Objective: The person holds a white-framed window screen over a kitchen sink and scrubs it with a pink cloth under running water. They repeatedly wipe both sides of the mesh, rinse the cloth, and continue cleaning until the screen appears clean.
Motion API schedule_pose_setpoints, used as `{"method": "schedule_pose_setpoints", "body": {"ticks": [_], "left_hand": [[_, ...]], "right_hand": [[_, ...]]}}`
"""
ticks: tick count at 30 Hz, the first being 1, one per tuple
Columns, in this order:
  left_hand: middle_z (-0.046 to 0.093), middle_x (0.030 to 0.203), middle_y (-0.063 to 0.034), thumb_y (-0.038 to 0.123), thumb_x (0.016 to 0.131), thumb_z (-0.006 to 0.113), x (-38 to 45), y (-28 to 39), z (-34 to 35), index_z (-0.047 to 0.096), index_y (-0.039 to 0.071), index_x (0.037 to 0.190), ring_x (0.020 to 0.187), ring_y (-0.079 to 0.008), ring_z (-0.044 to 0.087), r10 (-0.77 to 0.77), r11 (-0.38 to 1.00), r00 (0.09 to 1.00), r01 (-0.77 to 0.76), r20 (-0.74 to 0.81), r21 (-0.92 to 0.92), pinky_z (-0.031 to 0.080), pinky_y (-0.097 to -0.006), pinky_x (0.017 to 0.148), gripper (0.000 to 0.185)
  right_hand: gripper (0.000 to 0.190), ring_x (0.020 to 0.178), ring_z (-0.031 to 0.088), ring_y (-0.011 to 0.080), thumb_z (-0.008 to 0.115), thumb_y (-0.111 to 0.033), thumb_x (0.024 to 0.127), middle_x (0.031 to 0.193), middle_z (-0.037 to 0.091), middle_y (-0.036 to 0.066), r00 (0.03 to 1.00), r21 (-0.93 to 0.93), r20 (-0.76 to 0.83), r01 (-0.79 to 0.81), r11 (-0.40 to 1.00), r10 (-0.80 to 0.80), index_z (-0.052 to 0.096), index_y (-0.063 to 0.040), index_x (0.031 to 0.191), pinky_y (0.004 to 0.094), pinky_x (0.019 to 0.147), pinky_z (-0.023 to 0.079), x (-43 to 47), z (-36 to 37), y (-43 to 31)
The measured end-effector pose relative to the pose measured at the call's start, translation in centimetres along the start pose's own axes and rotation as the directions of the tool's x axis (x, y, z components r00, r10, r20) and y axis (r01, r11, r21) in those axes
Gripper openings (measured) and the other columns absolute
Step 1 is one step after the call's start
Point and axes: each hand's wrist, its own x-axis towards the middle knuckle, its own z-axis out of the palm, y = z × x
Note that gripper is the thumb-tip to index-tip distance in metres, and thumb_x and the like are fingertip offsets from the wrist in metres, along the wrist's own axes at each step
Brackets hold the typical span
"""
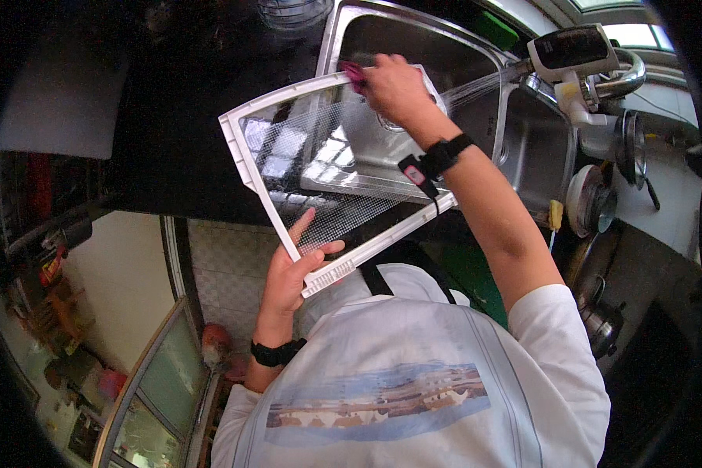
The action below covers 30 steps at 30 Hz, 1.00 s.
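Observation:
A refrigerator shelf, a clear glass panel with a dotted pattern in a white plastic frame [275,222], is tilted over the near left part of a stainless steel sink [421,29]. My left hand [285,279] grips its near left corner, thumb and fingers around the frame. At the shelf's far edge, my right hand [399,96] holds a dark magenta cloth [354,77] against the frame. Water [479,85] sprays from the faucet [622,82] onto the shelf's right end, beside my right hand. Part of that end is hidden by my right hand and wrist.
A white faucet unit with a dark display [573,51] juts over the sink's right side. Stacked bowls [587,199] and a yellow-headed brush [555,215] sit to the right. A clear container [295,11] stands on the black countertop [175,146]. A framed glass door [169,374] is at lower left.

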Motion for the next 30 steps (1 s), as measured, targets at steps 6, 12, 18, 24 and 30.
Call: {"method": "schedule_pose_setpoints", "body": {"ticks": [6,12,18,24,30], "left_hand": [[0.067,0.112,-0.0306,0.001,0.093,0.059,0.1,0.0,-0.5,0.015,0.006,0.157,0.082,-0.0355,0.074,0.009,1.000,0.999,-0.010,0.038,0.016,0.064,-0.0456,0.070,0.078],[0.066,0.113,-0.0308,0.000,0.093,0.056,-0.2,0.6,-0.3,0.016,0.007,0.157,0.085,-0.0356,0.074,-0.038,0.998,0.999,0.038,0.015,0.041,0.064,-0.0455,0.071,0.076],[0.065,0.116,-0.0310,-0.003,0.093,0.053,0.0,0.3,0.2,0.015,0.004,0.156,0.081,-0.0311,0.074,-0.005,0.999,1.000,0.004,0.027,0.054,0.064,-0.0378,0.067,0.074],[0.068,0.113,-0.0260,-0.003,0.091,0.052,0.4,-0.2,0.2,0.023,0.001,0.154,0.075,-0.0243,0.074,0.114,0.976,0.992,-0.123,0.059,0.178,0.063,-0.0329,0.063,0.070],[0.069,0.111,-0.0139,-0.008,0.090,0.053,0.8,-2.0,-1.7,0.029,0.006,0.155,0.091,-0.0126,0.066,0.168,0.931,0.979,-0.196,0.115,0.309,0.057,-0.0282,0.081,0.070]], "right_hand": [[0.032,0.095,0.066,0.0373,0.067,-0.032,0.085,0.103,0.065,0.021,0.988,0.320,0.116,-0.131,0.938,0.098,0.071,-0.002,0.096,0.0462,0.085,0.055,-5.4,-1.3,-0.7],[0.055,0.098,0.066,0.0380,0.056,-0.055,0.091,0.101,0.070,0.020,0.956,0.096,0.279,-0.121,0.988,0.090,0.075,-0.004,0.089,0.0502,0.088,0.051,-3.0,-4.6,-4.4],[0.047,0.104,0.064,0.0412,0.068,-0.041,0.088,0.111,0.068,0.024,0.991,0.346,0.000,-0.125,0.930,0.133,0.069,0.000,0.109,0.0502,0.095,0.048,-3.9,1.7,-4.7],[0.048,0.104,0.065,0.0357,0.071,-0.037,0.083,0.109,0.069,0.021,0.947,0.646,-0.043,-0.218,0.732,0.319,0.068,-0.002,0.115,0.0415,0.096,0.048,-9.0,5.1,-2.2],[0.030,0.103,0.064,0.0229,0.060,-0.004,0.083,0.111,0.067,0.013,0.967,0.809,0.035,-0.177,0.560,0.254,0.067,-0.001,0.112,0.0317,0.095,0.048,-13.2,4.9,-4.7]]}}
